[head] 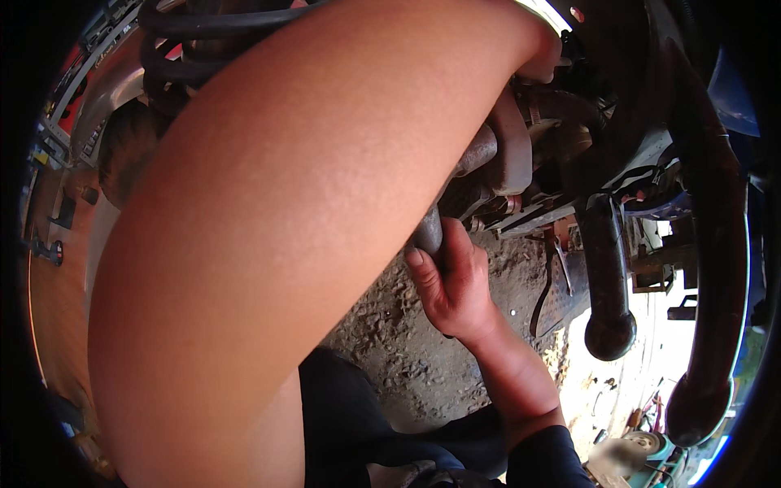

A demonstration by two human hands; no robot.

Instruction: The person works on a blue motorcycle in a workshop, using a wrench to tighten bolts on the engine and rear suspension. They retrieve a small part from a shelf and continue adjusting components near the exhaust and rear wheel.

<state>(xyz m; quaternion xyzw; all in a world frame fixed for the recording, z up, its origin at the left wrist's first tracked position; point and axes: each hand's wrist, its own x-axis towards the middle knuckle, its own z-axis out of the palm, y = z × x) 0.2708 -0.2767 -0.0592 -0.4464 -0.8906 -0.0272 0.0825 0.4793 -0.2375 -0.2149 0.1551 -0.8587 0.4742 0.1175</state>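
Observation:
My left forearm crosses most of the view from the lower left to the upper right. Only part of my left hand shows beyond it, among machine parts; its fingers are hidden. Below the forearm, my right hand is wrapped around a dark grey cylindrical part, thumb uppermost. A similar grey rounded metal part appears just above, partly covered by the forearm. Beside that hangs a smooth, curved brownish-grey part.
Rough, stony ground lies beneath. A wrench rests on a perforated metal plate. Black rounded tubes hang at the right. Thick dark coils stand at the upper left. A power tool sits at the far left.

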